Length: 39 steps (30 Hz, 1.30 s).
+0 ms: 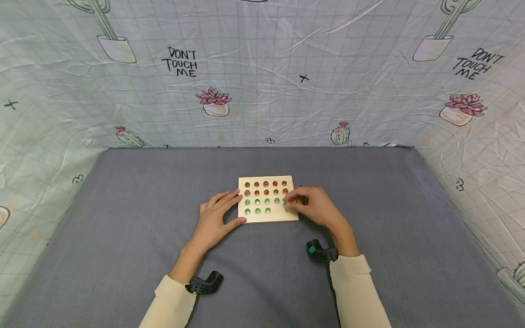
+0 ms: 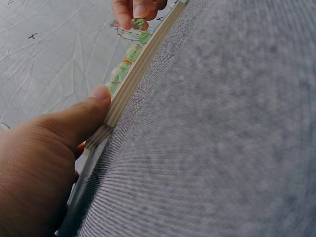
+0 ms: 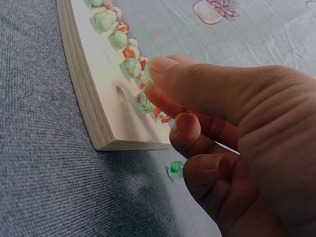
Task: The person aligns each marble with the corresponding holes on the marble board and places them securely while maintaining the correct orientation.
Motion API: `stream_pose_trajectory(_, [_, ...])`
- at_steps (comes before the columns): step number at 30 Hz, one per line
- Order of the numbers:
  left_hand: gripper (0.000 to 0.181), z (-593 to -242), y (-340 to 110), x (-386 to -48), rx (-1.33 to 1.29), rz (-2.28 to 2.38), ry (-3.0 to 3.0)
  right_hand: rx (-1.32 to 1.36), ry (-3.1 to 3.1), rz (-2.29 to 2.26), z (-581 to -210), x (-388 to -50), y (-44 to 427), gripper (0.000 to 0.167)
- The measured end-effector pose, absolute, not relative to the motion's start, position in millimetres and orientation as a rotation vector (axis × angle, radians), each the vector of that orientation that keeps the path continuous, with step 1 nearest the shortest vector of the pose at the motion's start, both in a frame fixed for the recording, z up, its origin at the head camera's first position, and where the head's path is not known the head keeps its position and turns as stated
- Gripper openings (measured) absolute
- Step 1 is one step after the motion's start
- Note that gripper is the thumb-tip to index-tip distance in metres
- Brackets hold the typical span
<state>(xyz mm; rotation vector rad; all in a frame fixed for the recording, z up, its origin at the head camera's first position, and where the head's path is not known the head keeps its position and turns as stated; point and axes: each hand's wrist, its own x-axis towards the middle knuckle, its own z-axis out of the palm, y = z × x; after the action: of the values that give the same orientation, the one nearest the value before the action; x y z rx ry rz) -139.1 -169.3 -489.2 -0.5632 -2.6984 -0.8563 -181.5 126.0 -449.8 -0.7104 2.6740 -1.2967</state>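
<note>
A light wooden board (image 1: 268, 217) lies on the grey cloth, with rows of round hollows. Red-orange marbles (image 1: 265, 184) fill its two far rows, and green marbles (image 1: 257, 201) sit in the two near rows. My right hand (image 1: 313, 205) is over the board's right side, pinching a green marble (image 2: 138, 23) between thumb and index finger. Bare hollows (image 3: 122, 95) show in the near row. Along the board's left side, the straight fingers of my left hand (image 1: 213, 223) touch the edge, its thumb resting at the near left corner.
Another green marble (image 3: 175, 169) lies beside the board, close to the curled lower fingers of my right hand. The grey cloth (image 1: 164, 182) covers the table. A printed cactus curtain (image 1: 266, 91) hangs behind and at both sides. Each wrist wears a black camera mount (image 1: 205, 283).
</note>
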Motion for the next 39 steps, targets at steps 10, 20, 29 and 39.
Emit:
stream_pose_trajectory(10, [0.065, -490.4, -169.0, -137.5, -0.552, -0.865, -2.712, -0.747, 2.617, -1.262, -448.9, -179.7, 121.3, 0.011])
stream_pose_trajectory(20, [0.064, -491.1, -167.4, -135.7, -0.54, -0.862, -2.72, -0.881, 2.644, -1.178, -450.8, -177.6, 114.5, 0.011])
stream_pose_trajectory(29, [0.064, -490.4, -167.3, -136.1, -0.54, -0.862, -2.718, -0.962, 2.683, -1.11, -449.2, -176.6, 108.5, 0.01])
stream_pose_trajectory(39, [0.064, -490.6, -168.5, -136.9, -0.542, -0.859, -2.736, -0.944, 2.706, -1.055, -449.5, -176.1, 107.6, 0.012])
